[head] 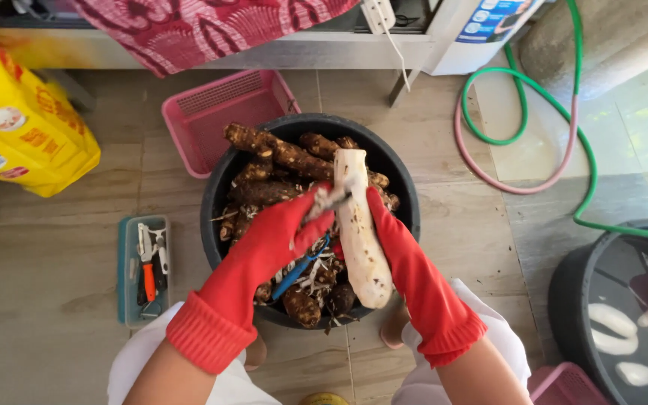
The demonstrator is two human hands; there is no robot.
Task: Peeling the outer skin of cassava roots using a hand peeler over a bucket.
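Gloves on both hands: our right hand [391, 240] grips the peeled white root [360, 240] over the black tub [406, 195] so scraps fall among the unpeeled roots [279, 154], while our left hand [283, 236] clenches a blue-handled peeler [301, 266] (blade at the root's tip).

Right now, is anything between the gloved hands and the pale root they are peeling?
Nothing visible. The right hand grips the peeled root directly, and the left hand presses a blue-handled peeler against its upper end. Both are over the black tub of unpeeled roots.
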